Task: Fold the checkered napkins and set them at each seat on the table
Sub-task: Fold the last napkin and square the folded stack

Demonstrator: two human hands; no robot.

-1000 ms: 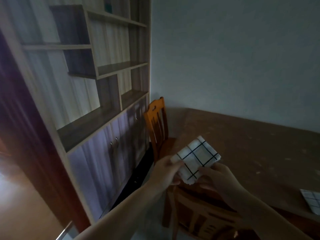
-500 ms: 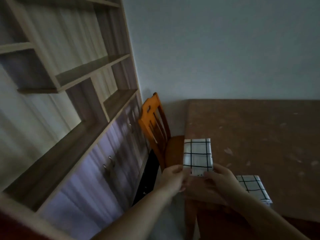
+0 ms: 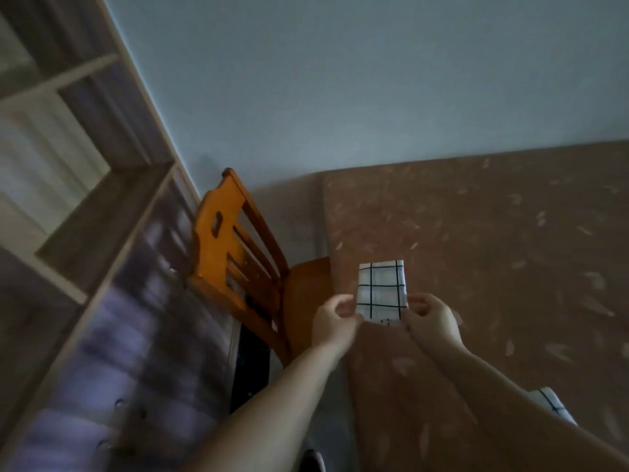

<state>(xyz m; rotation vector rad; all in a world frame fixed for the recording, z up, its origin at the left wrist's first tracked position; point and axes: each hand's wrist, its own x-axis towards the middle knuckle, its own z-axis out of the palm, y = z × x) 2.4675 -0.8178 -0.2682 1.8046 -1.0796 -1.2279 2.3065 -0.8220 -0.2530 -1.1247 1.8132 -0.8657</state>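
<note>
A folded checkered napkin [image 3: 382, 288] lies near the surface's [image 3: 510, 253] left edge, long axis running near to far. The left hand [image 3: 335, 321] and right hand [image 3: 430, 318] pinch its near corners.

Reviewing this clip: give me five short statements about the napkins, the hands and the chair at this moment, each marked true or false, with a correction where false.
1. The folded napkin is at the table edge near the orange chair. True.
2. Only the left hand is at the napkin. False: the right hand is at its other side too.
3. The napkin is plain white. False: it has dark grid lines.
4. A second napkin shows beside the right forearm. True.
5. The chair is pulled far away from the table. False: its seat meets the table edge.
</note>
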